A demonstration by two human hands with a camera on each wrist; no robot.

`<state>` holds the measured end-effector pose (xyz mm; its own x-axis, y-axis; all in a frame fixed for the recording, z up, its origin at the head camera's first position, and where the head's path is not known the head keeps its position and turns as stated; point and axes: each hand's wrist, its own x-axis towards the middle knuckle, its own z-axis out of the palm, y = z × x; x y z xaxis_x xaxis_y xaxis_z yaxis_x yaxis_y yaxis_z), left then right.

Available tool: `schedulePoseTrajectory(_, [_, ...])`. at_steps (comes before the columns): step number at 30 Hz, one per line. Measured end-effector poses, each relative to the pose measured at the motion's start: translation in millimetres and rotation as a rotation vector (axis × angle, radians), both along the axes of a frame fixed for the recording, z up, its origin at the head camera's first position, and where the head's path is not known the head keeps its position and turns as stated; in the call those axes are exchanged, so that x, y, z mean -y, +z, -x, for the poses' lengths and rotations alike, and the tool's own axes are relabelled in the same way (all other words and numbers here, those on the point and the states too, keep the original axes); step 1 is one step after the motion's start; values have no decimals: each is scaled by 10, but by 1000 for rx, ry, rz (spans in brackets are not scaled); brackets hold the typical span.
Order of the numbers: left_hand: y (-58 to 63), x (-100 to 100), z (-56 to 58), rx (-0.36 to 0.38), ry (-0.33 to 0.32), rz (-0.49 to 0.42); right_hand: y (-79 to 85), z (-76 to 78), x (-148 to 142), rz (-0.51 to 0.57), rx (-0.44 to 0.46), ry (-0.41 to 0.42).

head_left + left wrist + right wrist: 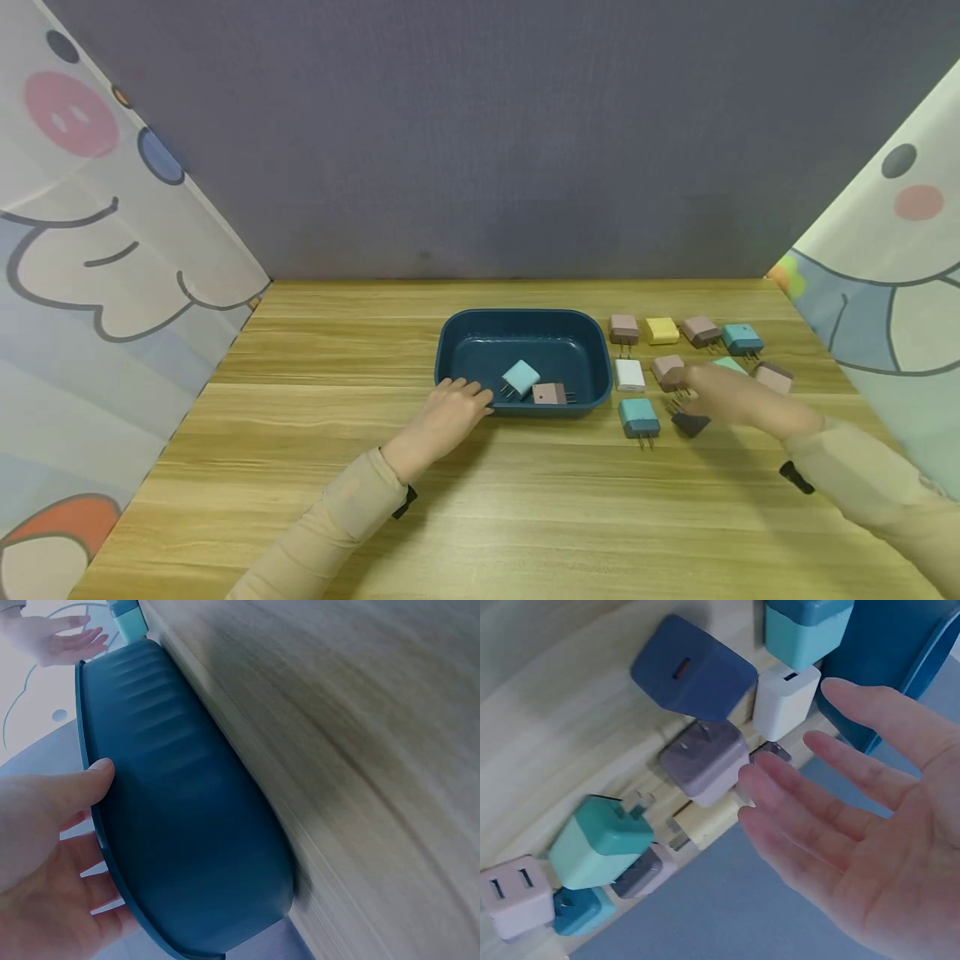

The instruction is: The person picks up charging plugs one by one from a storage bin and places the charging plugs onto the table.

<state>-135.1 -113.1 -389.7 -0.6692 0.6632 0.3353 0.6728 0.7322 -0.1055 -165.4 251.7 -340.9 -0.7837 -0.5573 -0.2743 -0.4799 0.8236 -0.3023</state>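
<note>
My left hand (442,419) grips the near left rim of a dark blue plastic box (472,354). In the left wrist view the thumb (101,776) lies on the box's outer wall and the other fingers go over the rim. Inside the box lie a light blue charger plug (521,377) and a pinkish one (548,393). My right hand (723,398) hovers over loose charger plugs with fingers spread and nothing held. Nearest to it are a dark navy plug (694,671), a mauve plug (709,761) and a white plug (786,703).
Several more plugs lie right of the box, among them a yellow one (662,331), a teal one (742,338), a green one (729,364) and a blue one (638,417). Behind the wooden table (315,358) rises a grey panel (480,167); cartoon-printed sheets flank it.
</note>
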Motion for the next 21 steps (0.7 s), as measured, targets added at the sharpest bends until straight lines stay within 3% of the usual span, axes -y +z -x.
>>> schedulePoseTrajectory(12, [-10, 2, 7, -12, -7, -4, 186, 145, 191, -24, 40, 62])
schedulePoseTrajectory(21, [-16, -2, 12, -31, -10, -18, 307, 229, 364, -110, -56, 99])
